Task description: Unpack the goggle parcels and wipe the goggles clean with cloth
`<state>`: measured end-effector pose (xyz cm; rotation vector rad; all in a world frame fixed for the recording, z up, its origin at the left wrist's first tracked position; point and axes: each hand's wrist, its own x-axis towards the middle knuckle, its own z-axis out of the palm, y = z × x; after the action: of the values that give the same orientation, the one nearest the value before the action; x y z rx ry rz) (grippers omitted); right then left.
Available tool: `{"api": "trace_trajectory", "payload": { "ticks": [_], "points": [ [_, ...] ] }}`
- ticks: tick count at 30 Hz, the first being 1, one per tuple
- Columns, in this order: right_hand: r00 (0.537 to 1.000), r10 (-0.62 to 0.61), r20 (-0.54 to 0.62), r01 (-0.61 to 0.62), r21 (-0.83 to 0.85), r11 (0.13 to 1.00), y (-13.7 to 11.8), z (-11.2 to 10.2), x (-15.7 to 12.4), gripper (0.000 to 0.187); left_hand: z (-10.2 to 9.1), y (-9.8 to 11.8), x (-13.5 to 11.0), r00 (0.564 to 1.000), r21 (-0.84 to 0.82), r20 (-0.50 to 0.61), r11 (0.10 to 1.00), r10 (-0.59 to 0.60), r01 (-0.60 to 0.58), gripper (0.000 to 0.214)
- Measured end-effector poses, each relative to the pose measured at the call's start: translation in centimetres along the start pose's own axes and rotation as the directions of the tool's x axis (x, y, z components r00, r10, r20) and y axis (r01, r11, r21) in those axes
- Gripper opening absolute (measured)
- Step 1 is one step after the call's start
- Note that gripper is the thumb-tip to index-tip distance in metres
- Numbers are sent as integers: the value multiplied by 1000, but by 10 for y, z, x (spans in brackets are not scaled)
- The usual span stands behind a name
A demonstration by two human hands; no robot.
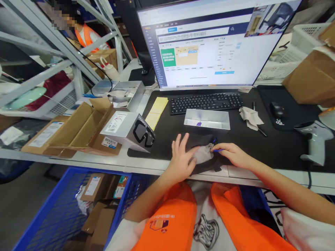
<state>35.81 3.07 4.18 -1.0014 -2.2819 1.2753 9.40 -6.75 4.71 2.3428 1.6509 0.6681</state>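
A small light grey cloth pouch (202, 155) lies on top of a dark item (200, 140) at the front edge of the black desk mat. My left hand (181, 158) is open, its fingers spread, with the index finger and thumb touching the pouch's left side. At the pouch's gathered right end, my right hand (232, 153) pinches a thin blue piece (218, 150); whether it is a cord or a pen I cannot tell. Just behind stands an open silver-white box (206, 120) with a small purple mark inside. A closed grey goggles box (128, 130) sits to the left.
A keyboard (206, 103) lies below the monitor (199, 52). Yellow notes (157, 111), an open carton (86, 129), a crumpled cloth (250, 118), a mouse (277, 109) and a scanner (315, 141) surround the work spot. A blue crate (49, 212) holds cartons below. Another person (87, 36) is behind the frame.
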Motion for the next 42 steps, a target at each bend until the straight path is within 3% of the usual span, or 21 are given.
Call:
{"api": "trace_trajectory", "payload": {
  "ticks": [4,8,13,16,20,23,25,27,29,31,34,37,39,42],
  "points": [
    [993,26,-116,-22,36,999,8,1,11,28,-24,10,40,968,235,170,947,184,-221,42],
    [947,-51,-318,11,-126,992,16,2,10,26,-28,11,88,909,353,325,858,261,-373,35],
    [957,-168,-236,106,-253,962,14,10,-3,34,-19,14,121,810,305,465,795,356,-524,40],
    [967,-225,-122,187,-265,946,5,9,-4,38,-14,20,126,782,246,497,803,376,-543,37],
    [981,-196,-4,187,-285,940,-3,-1,-5,39,-10,22,122,793,211,468,823,389,-528,35],
    [983,-91,-159,32,-340,940,2,-9,-12,35,-8,19,117,804,205,454,833,384,-513,30],
    [951,-73,-302,-35,-339,940,9,-8,-17,36,-4,19,115,818,231,438,833,372,-502,25],
    [945,-101,-312,-8,-331,943,15,-1,-18,48,1,21,115,831,264,422,828,362,-494,26],
    [967,-117,-228,31,-347,937,20,10,-15,76,7,25,118,838,286,419,825,350,-487,29],
    [978,-79,-194,-5,-402,916,22,21,-11,86,10,27,120,838,297,425,822,341,-485,31],
    [974,1,-228,-123,-524,843,20,19,-8,54,11,26,121,836,290,417,820,356,-494,29],
    [978,49,-201,-152,-538,829,10,-8,-13,28,9,18,123,841,173,378,863,387,-475,24],
    [984,59,-168,-123,-408,905,-1,-32,-16,28,8,12,128,862,10,327,910,388,-414,19],
    [994,27,-105,-52,-244,969,-29,-55,-12,40,4,3,139,931,-315,194,918,309,-239,22]
  ]
}}
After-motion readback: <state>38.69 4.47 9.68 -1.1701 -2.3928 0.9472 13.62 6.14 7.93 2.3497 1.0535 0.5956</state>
